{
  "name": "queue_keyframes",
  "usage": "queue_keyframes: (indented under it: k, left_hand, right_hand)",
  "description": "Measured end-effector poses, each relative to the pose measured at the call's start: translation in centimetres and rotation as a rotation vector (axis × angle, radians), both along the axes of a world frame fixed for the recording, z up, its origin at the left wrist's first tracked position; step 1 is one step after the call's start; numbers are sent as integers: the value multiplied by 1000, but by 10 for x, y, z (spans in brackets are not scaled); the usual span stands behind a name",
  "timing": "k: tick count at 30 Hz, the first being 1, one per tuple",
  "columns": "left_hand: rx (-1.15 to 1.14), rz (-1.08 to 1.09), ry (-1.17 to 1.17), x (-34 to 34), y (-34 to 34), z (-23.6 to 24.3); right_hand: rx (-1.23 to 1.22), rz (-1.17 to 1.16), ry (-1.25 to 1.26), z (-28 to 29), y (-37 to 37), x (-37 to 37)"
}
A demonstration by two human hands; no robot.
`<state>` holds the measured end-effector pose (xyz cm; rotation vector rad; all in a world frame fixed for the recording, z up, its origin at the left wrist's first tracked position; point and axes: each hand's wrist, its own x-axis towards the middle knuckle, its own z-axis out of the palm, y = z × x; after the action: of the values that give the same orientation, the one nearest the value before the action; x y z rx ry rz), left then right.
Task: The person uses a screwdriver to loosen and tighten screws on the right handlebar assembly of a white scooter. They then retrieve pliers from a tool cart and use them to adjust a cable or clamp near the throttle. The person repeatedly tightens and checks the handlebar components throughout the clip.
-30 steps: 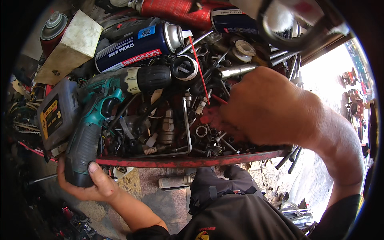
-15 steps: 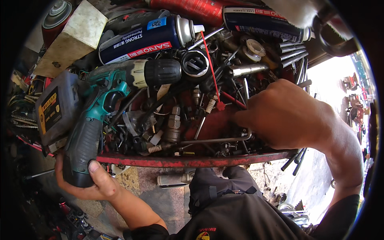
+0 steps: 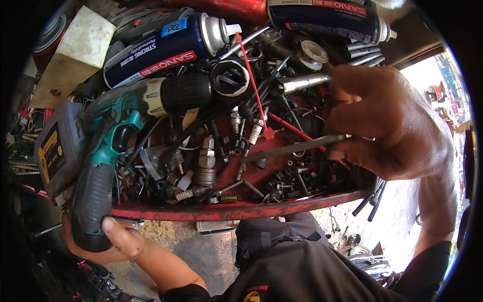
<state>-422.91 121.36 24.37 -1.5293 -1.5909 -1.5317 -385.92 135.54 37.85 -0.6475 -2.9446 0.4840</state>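
My left hand is wrapped round the base of the grip of a teal and black cordless drill, which lies at the left with its chuck toward the middle. My right hand is at the right side of a red metal tray, a little above the clutter. Between its thumb and fingers is a long thin metal hex key, pointing left over the tray; its bent end is hidden. Below lie loose bolts and nuts, a spark plug and a stacked socket piece.
Two dark blue spray cans lie across the back, one with a thin red straw. A pale block and a clear plastic case stand at the left. A tape roll and metal rods lie at back right.
My right hand has picked the hex key up from the front of the tray and lifted it. The left hand keeps its hold on the drill. The whole view has shifted slightly.
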Motion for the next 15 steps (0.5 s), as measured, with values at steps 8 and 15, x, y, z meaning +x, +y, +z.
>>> queue_keyframes:
  k: [8,15]
  left_hand:
    - [55,-21,29,-4,3,-1]
    - [31,74,-49,8,1,-1]
  right_hand:
    - [-507,-53,191,2,-1,-2]
    - [-202,-76,208,-11,2,-10]
